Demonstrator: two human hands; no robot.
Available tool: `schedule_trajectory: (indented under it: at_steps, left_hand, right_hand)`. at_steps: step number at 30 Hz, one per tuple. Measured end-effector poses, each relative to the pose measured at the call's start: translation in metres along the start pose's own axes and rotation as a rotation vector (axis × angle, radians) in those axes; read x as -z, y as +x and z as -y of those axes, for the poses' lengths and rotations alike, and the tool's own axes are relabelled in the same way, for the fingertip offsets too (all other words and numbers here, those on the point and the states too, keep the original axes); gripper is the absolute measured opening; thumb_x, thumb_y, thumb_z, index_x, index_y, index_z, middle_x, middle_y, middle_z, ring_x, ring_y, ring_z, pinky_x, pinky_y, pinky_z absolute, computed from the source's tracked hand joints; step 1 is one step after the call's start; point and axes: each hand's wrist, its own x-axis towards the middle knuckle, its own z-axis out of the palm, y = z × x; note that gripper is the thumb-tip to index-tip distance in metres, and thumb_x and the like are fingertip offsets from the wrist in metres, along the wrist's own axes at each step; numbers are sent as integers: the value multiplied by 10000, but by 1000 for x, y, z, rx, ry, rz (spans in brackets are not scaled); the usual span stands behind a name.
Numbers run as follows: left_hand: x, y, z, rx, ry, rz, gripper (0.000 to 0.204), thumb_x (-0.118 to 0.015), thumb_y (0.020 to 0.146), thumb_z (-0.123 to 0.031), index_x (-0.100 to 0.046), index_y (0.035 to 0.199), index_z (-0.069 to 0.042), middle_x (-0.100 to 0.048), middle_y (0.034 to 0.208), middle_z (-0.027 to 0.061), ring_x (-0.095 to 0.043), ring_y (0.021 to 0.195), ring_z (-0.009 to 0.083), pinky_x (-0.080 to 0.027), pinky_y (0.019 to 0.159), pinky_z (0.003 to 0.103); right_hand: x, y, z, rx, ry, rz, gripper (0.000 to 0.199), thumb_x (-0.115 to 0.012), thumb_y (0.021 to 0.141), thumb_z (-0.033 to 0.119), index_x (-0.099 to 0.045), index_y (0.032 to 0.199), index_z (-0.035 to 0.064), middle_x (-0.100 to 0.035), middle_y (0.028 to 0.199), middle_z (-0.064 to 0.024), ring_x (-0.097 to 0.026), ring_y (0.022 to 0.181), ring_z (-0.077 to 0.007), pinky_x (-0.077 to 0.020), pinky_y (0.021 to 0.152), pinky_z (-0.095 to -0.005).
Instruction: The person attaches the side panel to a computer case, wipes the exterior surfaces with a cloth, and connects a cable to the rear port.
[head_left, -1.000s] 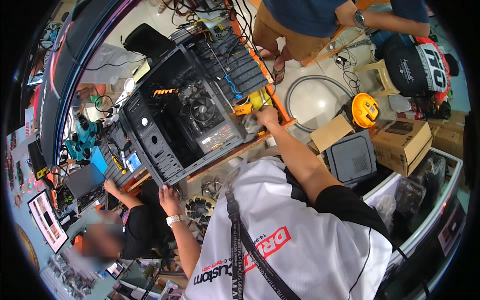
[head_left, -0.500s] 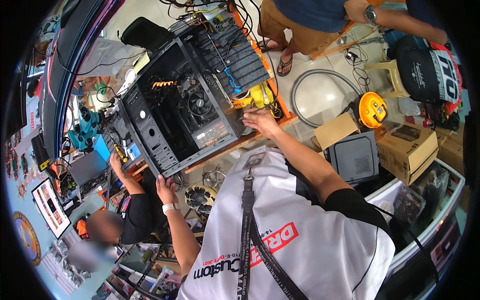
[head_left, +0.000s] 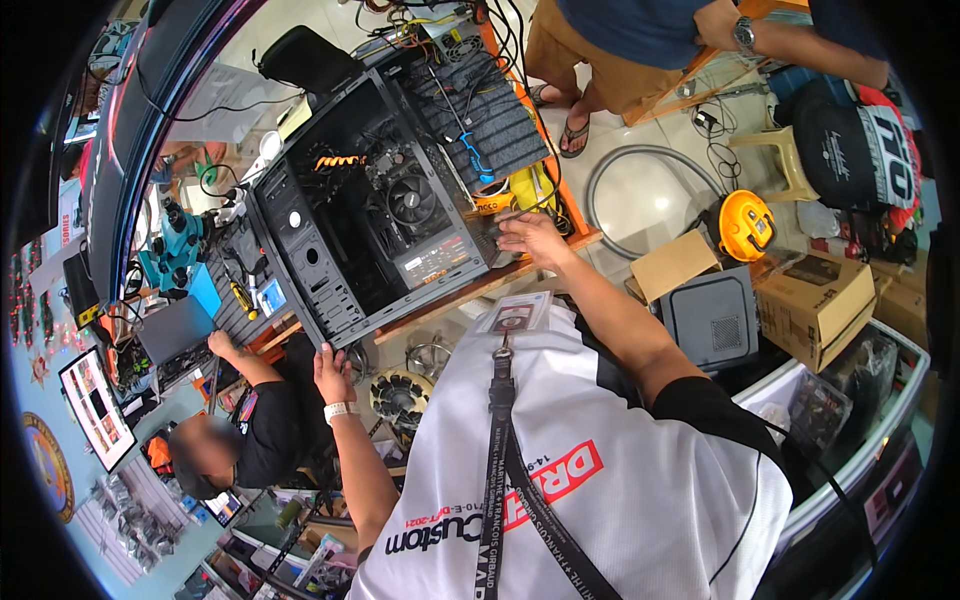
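Orange-edged wooden surface, cluttered. Carrying: open black computer case lying on side, black ribbed mat, teal microscope, yellow-handled screwdriver, tangled cables.

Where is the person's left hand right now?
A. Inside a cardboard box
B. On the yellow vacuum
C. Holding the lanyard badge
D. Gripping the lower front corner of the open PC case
D: the left hand grips the lower front corner of the open PC case on the bench, while the right hand rests at the case's rear end, away from the yellow vacuum on the floor.
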Motion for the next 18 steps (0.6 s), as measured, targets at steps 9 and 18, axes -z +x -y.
schedule_trajectory:
  at_steps: [9, 18]
  left_hand:
    - [-6, -11, -5, -26, -45, -36, 502, -802, 1021, -455, -652, 1377, -135, -684, 1138, -78, -636, 1034, 89, -489, 882, 316]
    - [3, -2, -2, -37, 8, -58, 776, -826, 1002, -448, -518, 1599, -61, -673, 1391, 8, -646, 1273, 184, -509, 1024, 352]
  right_hand:
    - [4, 0, -3, 69, -72, 56, 287, -743, 1020, 79, -723, 1275, -52, -738, 1248, -154, -761, 1080, -276, -641, 1017, -408]
    - [-1, 3, 0, 9, -83, 0, 365, -839, 963, 140, -723, 1246, -59, -752, 1151, -132, -768, 1002, -265, -655, 924, -383]
